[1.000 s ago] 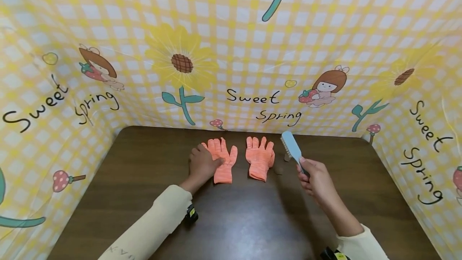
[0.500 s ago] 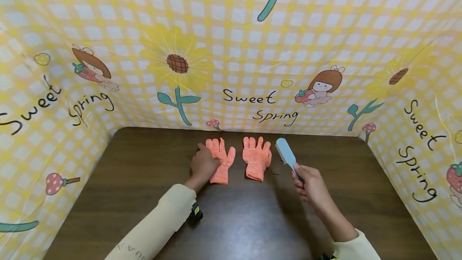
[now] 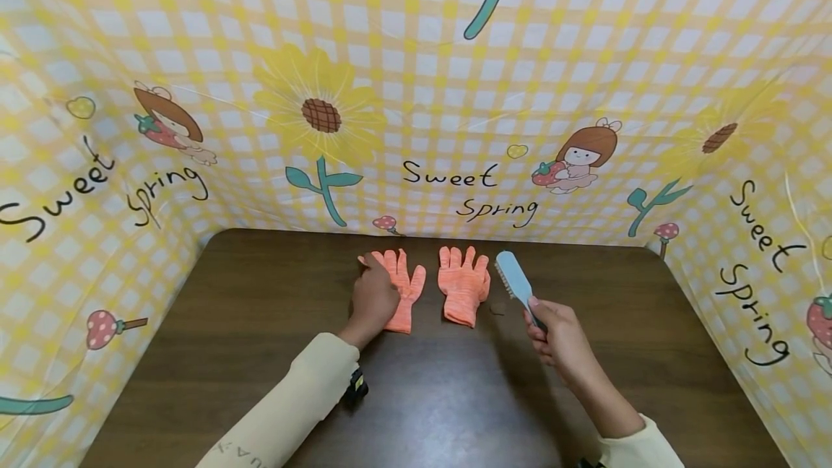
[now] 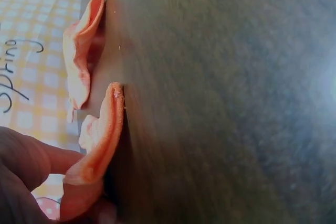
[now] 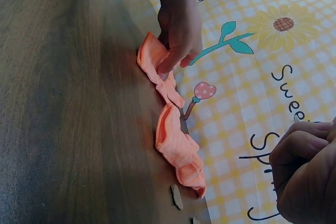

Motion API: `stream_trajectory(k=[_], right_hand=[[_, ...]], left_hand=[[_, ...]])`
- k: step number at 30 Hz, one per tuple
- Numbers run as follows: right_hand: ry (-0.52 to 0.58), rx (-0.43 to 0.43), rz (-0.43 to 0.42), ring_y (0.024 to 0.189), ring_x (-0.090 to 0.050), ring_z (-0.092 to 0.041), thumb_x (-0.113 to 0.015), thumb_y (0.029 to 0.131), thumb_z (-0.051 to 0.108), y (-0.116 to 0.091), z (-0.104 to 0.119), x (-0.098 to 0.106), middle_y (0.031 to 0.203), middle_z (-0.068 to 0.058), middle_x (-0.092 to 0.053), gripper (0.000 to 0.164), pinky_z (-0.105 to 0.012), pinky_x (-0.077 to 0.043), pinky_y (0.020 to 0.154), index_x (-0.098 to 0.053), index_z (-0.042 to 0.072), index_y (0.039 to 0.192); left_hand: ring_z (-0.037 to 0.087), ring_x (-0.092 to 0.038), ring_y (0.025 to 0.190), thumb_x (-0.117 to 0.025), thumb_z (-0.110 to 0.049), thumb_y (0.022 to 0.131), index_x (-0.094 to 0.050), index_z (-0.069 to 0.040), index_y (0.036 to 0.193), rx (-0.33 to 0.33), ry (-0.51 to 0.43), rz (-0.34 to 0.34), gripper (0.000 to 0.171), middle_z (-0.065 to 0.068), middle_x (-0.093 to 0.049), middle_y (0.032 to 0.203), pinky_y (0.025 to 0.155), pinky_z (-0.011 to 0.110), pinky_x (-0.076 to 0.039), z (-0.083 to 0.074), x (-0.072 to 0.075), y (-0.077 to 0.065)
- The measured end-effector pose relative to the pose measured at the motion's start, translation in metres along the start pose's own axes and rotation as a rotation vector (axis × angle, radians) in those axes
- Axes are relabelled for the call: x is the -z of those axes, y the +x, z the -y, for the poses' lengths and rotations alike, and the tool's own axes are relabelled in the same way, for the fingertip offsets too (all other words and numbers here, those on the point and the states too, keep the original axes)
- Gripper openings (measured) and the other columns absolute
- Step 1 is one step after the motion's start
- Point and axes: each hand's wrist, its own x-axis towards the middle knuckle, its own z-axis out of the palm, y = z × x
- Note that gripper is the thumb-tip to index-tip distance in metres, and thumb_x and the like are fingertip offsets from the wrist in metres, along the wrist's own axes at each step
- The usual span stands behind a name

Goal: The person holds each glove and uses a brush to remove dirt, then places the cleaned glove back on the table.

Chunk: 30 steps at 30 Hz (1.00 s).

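My left hand [image 3: 375, 300] grips the left edge of an orange knitted glove [image 3: 404, 287], which lies palm area up with its cuff toward me. In the left wrist view the thumb rests on top of this glove [image 4: 107, 135], while a fingertip shows low beside it. My right hand [image 3: 562, 331] holds a light blue brush [image 3: 515, 276] by its handle. The bristles face left, toward a second orange glove [image 3: 463, 287], and stand apart from it. Only the curled right fingers [image 5: 307, 171] show in the right wrist view; the brush is out of that frame.
A dark wooden table [image 3: 429, 396] carries everything. Small brown flakes [image 5: 176, 196] lie beside the second glove. A yellow checked cloth [image 3: 416, 114] with printed flowers and lettering closes off the back and both sides.
My left hand has shifted slightly right and lies further over the left glove. The brush has come down and left, nearer the second glove. Both gloves stay in place.
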Motion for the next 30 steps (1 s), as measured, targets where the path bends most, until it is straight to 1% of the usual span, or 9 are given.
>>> stream_trajectory(k=[3, 6, 11, 16, 19, 22, 25, 27, 30], right_hand=[[-0.001, 0.003, 0.002, 0.044, -0.026, -0.005, -0.037, 0.111, 0.029, -0.0005, 0.0002, 0.0003, 0.060, 0.006, -0.034, 0.038, -0.020, -0.020, 0.037, -0.048, 0.005, 0.083], [-0.001, 0.004, 0.005, 0.044, -0.025, -0.005, -0.037, 0.111, 0.028, -0.0012, 0.0001, 0.0002, 0.060, 0.006, -0.034, 0.037, -0.020, -0.020, 0.037, -0.048, 0.005, 0.084], [0.002, 0.008, 0.014, 0.044, -0.025, -0.004, -0.037, 0.111, 0.028, -0.0023, -0.0008, -0.0001, 0.059, 0.006, -0.034, 0.037, -0.019, -0.020, 0.037, -0.047, 0.004, 0.084], [0.013, 0.008, 0.018, 0.043, -0.025, -0.004, -0.038, 0.111, 0.029, -0.0020, -0.0013, -0.0003, 0.059, 0.006, -0.034, 0.037, -0.019, -0.020, 0.037, -0.047, 0.005, 0.084], [0.015, 0.004, 0.013, 0.043, -0.025, -0.004, -0.038, 0.110, 0.029, -0.0013, -0.0018, -0.0007, 0.059, 0.006, -0.034, 0.037, -0.019, -0.019, 0.037, -0.047, 0.005, 0.083], [0.011, 0.000, 0.014, 0.043, -0.025, -0.005, -0.037, 0.110, 0.029, -0.0008, -0.0022, -0.0009, 0.059, 0.006, -0.034, 0.037, -0.019, -0.020, 0.037, -0.047, 0.007, 0.082], [0.006, -0.003, 0.018, 0.043, -0.025, -0.005, -0.037, 0.110, 0.029, -0.0007, -0.0024, -0.0012, 0.060, 0.006, -0.034, 0.037, -0.019, -0.020, 0.037, -0.047, 0.007, 0.083], [0.004, -0.004, 0.015, 0.043, -0.025, -0.005, -0.037, 0.110, 0.029, -0.0007, -0.0022, -0.0014, 0.059, 0.006, -0.034, 0.037, -0.019, -0.020, 0.037, -0.047, 0.007, 0.083], [0.005, -0.003, 0.013, 0.043, -0.025, -0.005, -0.037, 0.110, 0.029, -0.0009, -0.0011, -0.0021, 0.059, 0.006, -0.034, 0.037, -0.019, -0.020, 0.037, -0.047, 0.006, 0.083]], left_hand=[[0.039, -0.066, 0.067, -0.065, 0.000, 0.082, -0.033, 0.015, 0.140, -0.022, 0.030, 0.007, 0.068, 0.016, -0.065, 0.073, 0.053, 0.046, -0.051, -0.0023, 0.0015, 0.0003], [0.042, -0.069, 0.072, -0.067, -0.002, 0.083, -0.031, 0.015, 0.141, 0.016, 0.056, 0.038, 0.070, 0.019, -0.068, 0.078, 0.058, 0.051, -0.055, -0.0033, 0.0028, 0.0019], [0.043, -0.068, 0.075, -0.067, -0.007, 0.087, -0.026, 0.013, 0.146, 0.089, 0.056, 0.090, 0.074, 0.023, -0.070, 0.084, 0.063, 0.055, -0.055, -0.0058, 0.0041, 0.0022], [0.048, -0.066, 0.088, -0.070, -0.012, 0.089, -0.026, 0.009, 0.147, 0.100, 0.056, 0.080, 0.076, 0.025, -0.069, 0.096, 0.079, 0.064, -0.053, -0.0091, 0.0033, -0.0011], [0.049, -0.064, 0.089, -0.072, -0.010, 0.088, -0.027, 0.008, 0.146, 0.074, 0.037, 0.056, 0.075, 0.026, -0.067, 0.097, 0.081, 0.065, -0.052, -0.0090, 0.0020, -0.0027], [0.049, -0.066, 0.093, -0.070, -0.004, 0.087, -0.026, 0.010, 0.147, 0.008, -0.027, 0.035, 0.076, 0.028, -0.068, 0.102, 0.082, 0.061, -0.053, -0.0063, -0.0001, -0.0033], [0.047, -0.068, 0.099, -0.070, 0.001, 0.084, -0.020, 0.010, 0.153, -0.031, -0.162, 0.018, 0.085, 0.031, -0.068, 0.113, 0.081, 0.054, -0.055, -0.0035, -0.0012, -0.0033], [0.046, -0.068, 0.096, -0.071, 0.002, 0.083, -0.013, 0.006, 0.158, -0.012, -0.289, 0.009, 0.095, 0.034, -0.067, 0.117, 0.078, 0.051, -0.054, -0.0036, -0.0002, -0.0027], [0.044, -0.065, 0.104, -0.076, 0.000, 0.081, -0.008, 0.002, 0.160, 0.085, -0.504, -0.029, 0.104, 0.036, -0.062, 0.127, 0.082, 0.047, -0.053, -0.0098, 0.0075, -0.0011]])
